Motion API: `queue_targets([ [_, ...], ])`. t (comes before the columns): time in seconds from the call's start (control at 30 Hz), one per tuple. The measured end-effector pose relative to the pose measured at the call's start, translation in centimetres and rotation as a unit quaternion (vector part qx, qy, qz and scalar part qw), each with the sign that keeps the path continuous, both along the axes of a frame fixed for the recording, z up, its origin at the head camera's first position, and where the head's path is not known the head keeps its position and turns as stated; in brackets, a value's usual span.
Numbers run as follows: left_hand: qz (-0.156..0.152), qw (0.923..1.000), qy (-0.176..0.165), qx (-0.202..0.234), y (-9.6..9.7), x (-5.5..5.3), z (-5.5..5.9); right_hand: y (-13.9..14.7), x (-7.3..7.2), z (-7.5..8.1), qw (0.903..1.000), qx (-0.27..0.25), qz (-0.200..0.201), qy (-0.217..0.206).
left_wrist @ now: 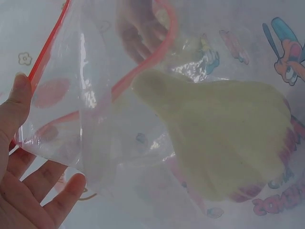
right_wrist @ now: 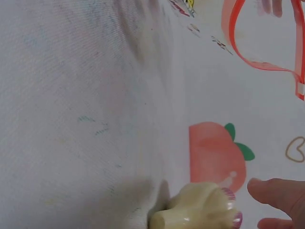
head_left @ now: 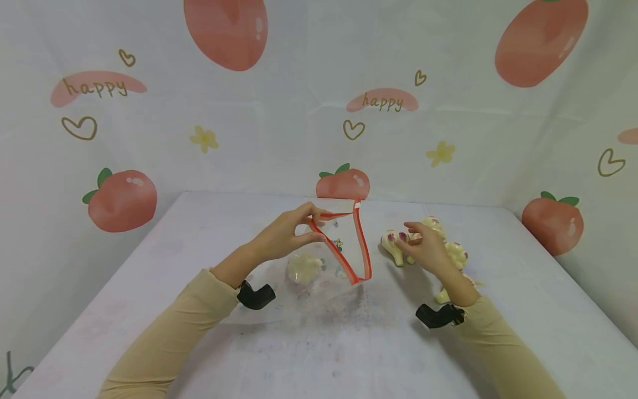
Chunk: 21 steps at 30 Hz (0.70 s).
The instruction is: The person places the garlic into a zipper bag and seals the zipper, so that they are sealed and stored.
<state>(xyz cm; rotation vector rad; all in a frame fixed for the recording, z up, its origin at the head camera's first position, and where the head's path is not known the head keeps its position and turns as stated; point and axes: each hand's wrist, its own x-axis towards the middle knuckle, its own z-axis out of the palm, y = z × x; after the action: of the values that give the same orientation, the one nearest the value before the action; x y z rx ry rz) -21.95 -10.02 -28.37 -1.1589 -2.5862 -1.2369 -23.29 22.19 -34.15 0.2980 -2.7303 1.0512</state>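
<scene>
Your left hand [head_left: 299, 230]: thumb and fingers pinching the red-edged rim of a clear printed bag [head_left: 340, 271]. Bag: body on the table [head_left: 309, 360], at 4 o'clock from that hand, mouth gaping toward 3 o'clock. Your right hand [head_left: 428, 249]: thumb and fingers parted, nothing gripped, just beside a garlic-shaped piece [head_left: 391, 243] at its 9 o'clock. Bagged: one similar piece [head_left: 303, 269], at 6 o'clock from your left hand. Outside: further pieces [head_left: 456, 255] at 1, 3 and 5 o'clock from your right hand, exact count hidden. Progress, as judged: early; one piece in, the outside group apparently left to load.
</scene>
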Motion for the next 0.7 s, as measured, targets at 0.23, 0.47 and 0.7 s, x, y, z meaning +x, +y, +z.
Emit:
queue_targets([
  [0.23,-0.004,1.0000,-0.001,0.001,0.0,0.0,-0.1,-0.2,-0.4,-0.6,0.9991,0.035,-0.022,-0.004],
  [0.47,-0.004,1.0000,0.008,0.002,0.0,0.0,-0.2,-0.4,-0.6,-0.9,0.9961,0.070,-0.038,-0.039],
  [0.7,-0.007,1.0000,0.001,0.001,0.0,0.0,-0.4,-0.5,-0.8,-1.4,0.9952,0.085,-0.042,-0.025],
])
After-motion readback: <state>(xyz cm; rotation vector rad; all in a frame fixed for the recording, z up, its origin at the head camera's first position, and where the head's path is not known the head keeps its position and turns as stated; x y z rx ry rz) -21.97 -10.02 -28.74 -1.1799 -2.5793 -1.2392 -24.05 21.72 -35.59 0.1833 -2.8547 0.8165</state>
